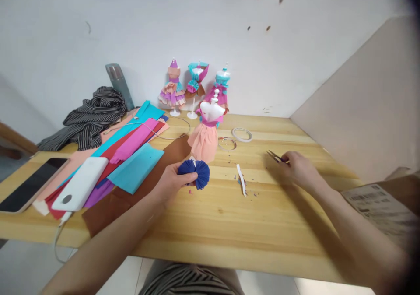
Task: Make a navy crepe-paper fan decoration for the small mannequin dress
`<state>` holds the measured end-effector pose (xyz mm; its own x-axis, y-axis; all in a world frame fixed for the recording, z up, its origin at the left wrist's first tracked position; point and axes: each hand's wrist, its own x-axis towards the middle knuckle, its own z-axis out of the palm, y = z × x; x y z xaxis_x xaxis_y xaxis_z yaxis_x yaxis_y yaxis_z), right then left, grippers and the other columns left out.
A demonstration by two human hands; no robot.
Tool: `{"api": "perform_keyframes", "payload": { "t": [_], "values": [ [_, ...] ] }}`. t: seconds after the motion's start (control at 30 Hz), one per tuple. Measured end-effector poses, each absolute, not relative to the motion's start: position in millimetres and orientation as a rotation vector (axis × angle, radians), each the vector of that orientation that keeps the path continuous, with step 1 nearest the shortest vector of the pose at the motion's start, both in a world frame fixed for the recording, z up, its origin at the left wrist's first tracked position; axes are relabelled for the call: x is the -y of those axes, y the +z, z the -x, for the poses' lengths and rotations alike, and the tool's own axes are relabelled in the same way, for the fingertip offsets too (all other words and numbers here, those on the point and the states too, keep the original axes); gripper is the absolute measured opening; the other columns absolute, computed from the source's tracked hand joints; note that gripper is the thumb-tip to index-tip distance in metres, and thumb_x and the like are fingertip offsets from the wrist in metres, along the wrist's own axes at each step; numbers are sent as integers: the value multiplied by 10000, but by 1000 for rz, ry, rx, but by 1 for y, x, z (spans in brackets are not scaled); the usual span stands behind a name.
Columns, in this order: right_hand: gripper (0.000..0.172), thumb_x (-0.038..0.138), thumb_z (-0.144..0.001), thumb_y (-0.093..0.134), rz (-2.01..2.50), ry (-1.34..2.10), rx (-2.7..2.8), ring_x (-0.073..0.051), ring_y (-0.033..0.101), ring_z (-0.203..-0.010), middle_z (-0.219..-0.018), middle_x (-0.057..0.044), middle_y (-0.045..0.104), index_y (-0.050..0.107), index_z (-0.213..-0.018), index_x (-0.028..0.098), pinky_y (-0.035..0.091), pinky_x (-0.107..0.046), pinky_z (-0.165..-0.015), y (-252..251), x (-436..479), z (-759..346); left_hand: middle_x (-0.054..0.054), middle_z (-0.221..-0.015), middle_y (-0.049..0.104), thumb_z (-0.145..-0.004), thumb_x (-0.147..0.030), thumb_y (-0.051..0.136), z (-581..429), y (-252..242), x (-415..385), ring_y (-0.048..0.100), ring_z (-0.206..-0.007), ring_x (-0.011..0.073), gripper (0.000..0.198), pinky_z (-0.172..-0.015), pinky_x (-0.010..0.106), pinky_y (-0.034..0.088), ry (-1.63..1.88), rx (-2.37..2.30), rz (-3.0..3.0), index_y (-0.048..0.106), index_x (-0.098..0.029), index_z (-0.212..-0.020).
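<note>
My left hand (172, 179) is closed around a dark blue pleated paper fan (196, 173), holding it just above the wooden table (229, 216). Right behind the fan stands a white mannequin (208, 133) in a peach paper skirt with a pink waistband. My right hand (298, 168) rests on the table to the right, its fingers closed on a small pair of scissors (275, 156) whose blades point left. A white paper strip (242, 179) and tiny paper scraps lie between my two hands.
Three dressed mannequins (193, 87) stand at the wall. Coloured paper sheets (131, 150), a white power bank (82, 182), a phone (31, 183), a striped cloth (90, 115) and a bottle (120, 85) fill the left. Tape rolls (242, 134) lie behind. A cardboard box (383, 207) is at right.
</note>
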<state>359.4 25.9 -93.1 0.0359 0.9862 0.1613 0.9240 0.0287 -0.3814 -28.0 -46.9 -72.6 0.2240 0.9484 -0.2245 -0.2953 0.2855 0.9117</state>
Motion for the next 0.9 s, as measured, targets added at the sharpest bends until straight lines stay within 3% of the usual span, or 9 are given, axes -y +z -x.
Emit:
{"api": "perform_keyframes", "payload": {
  "t": [0.1, 0.2, 0.3, 0.4, 0.57, 0.67, 0.77, 0.9],
  "values": [
    [107, 226, -817, 469, 1755, 426, 1893, -167, 558, -550, -746, -50, 642, 386, -753, 248, 429, -317, -567, -82, -16, -320, 131, -770, 721, -594, -348, 847, 29, -77, 47, 636, -614, 184, 420, -570, 296, 468, 989, -911, -902, 718, -56, -867],
    [212, 243, -771, 556, 1234, 1032, 1691, -125, 475, -493, -710, -2, 604, 345, -754, 248, 385, -278, -500, -74, 1, -262, 131, -759, 718, -612, -356, 831, 31, -82, 46, 630, -602, 183, 446, -583, 308, 463, 961, -889, -958, 720, -50, -916],
    [217, 351, -786, 657, 1001, 1178, 1727, -139, 476, -588, -664, 26, 510, 516, -883, 218, 367, -271, -552, -70, 17, -216, 150, -766, 720, -627, -367, 818, 33, -84, 45, 626, -602, 187, 420, -588, 313, 450, 921, -882, -1023, 721, -43, -876],
    [433, 526, -801, 661, 959, 1255, 1692, -130, 421, -575, -667, 23, 484, 597, -1058, 183, 313, -269, -532, -71, 28, -197, 162, -797, 726, -634, -360, 813, 34, -85, 45, 628, -615, 190, 382, -600, 318, 445, 911, -879, -1041, 713, -52, -836],
    [524, 590, -702, 738, 1062, 1376, 1600, -128, 440, -561, -634, 23, 503, 674, -994, 160, 325, -272, -532, -80, 39, -189, 136, -760, 728, -640, -346, 812, 30, -88, 49, 611, -593, 180, 381, -591, 310, 428, 920, -862, -1057, 720, -56, -871],
    [453, 546, -652, 783, 1057, 1428, 1539, -133, 496, -602, -660, 11, 570, 669, -863, 161, 382, -277, -591, -87, 43, -179, 118, -731, 726, -638, -342, 818, 24, -93, 54, 604, -603, 175, 350, -610, 308, 433, 933, -863, -1064, 723, -64, -826],
    [403, 510, -619, 805, 1071, 1392, 1463, -108, 463, -566, -611, 28, 544, 602, -688, 169, 385, -263, -576, -93, 45, -170, 103, -732, 726, -634, -362, 827, 19, -97, 60, 592, -609, 161, 351, -596, 281, 406, 906, -849, -1067, 726, -77, -811],
    [349, 454, -661, 788, 1040, 1343, 1473, -94, 401, -529, -567, 48, 492, 570, -659, 182, 350, -244, -523, -92, 48, -171, 58, -704, 700, -617, -415, 854, 15, -95, 66, 576, -606, 126, 383, -581, 236, 385, 895, -840, -999, 732, -106, -807]
  ]
}}
